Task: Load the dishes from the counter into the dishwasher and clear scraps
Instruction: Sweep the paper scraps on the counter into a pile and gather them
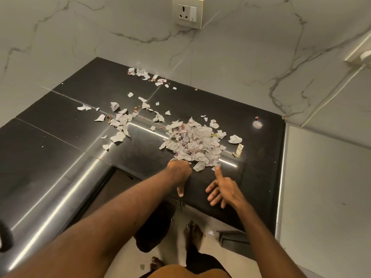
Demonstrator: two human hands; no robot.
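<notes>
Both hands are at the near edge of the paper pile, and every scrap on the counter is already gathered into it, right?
Not quite. The head view shows the left hand and right hand at the near edge of the paper pile, but loose scraps lie scattered on the counter to its left and along the wall.

Counts: 1 heaped pile of torn paper scraps (192,141). Loose scraps (118,136) across the tabletop (60,121): dozens, too many to tally. 1 white scrap (210,233) on the floor. 2 hands: left hand (179,171), right hand (222,189). 1 wall socket (187,13) in full view.
</notes>
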